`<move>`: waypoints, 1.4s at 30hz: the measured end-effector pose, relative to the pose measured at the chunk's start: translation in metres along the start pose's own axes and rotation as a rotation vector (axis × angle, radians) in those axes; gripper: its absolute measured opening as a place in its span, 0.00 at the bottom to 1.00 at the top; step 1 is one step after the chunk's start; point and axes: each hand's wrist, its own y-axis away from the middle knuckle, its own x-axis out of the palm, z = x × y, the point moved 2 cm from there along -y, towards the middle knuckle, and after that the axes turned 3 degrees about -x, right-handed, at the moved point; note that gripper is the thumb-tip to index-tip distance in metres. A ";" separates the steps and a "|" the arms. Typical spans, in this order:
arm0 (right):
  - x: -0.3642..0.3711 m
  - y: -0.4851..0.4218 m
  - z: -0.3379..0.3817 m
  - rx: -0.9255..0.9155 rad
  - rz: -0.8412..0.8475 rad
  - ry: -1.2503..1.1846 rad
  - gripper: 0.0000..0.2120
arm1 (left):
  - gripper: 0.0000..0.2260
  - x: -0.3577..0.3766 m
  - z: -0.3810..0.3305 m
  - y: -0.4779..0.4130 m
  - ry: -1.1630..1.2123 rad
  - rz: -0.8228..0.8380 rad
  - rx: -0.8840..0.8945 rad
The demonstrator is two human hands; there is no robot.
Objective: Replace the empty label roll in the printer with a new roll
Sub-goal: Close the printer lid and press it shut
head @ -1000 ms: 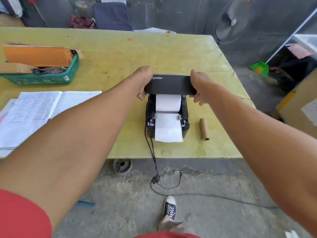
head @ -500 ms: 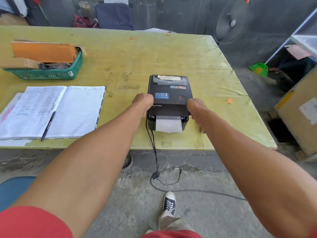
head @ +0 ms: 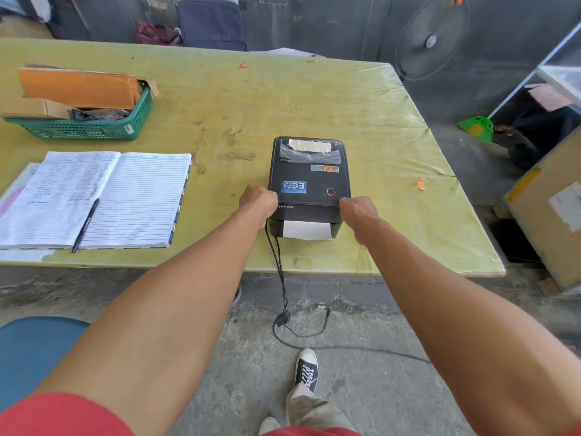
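Observation:
The black label printer [head: 309, 177] sits near the front edge of the yellow-green table [head: 314, 99] with its lid down. A strip of white label paper [head: 307, 230] sticks out of its front slot. My left hand [head: 258, 202] presses on the lid's front left corner and my right hand [head: 358, 212] on the front right corner, both with fingers curled over the edges. The empty cardboard core is hidden behind my right forearm.
An open lined notebook [head: 94, 199] with a pen [head: 85, 226] lies at the left. A green basket [head: 85, 127] of cardboard stands behind it. The printer's black cable [head: 281, 284] hangs to the floor. A cardboard box [head: 553, 209] and a fan [head: 432, 37] stand to the right.
The raised lid came down over the new white roll and is shut now. Both hands followed it down to the front corners. The camera view shifted back a little.

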 end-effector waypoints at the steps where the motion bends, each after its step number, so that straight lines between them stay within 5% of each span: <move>1: 0.001 -0.002 -0.002 0.019 -0.013 -0.008 0.06 | 0.15 0.001 0.002 -0.001 -0.012 -0.004 0.027; 39: -0.002 -0.016 -0.019 0.072 -0.014 -0.089 0.16 | 0.07 0.003 0.017 -0.016 0.047 -0.008 0.075; 42: -0.001 -0.012 -0.021 0.058 -0.014 -0.089 0.15 | 0.16 0.004 0.021 -0.019 0.025 -0.056 0.120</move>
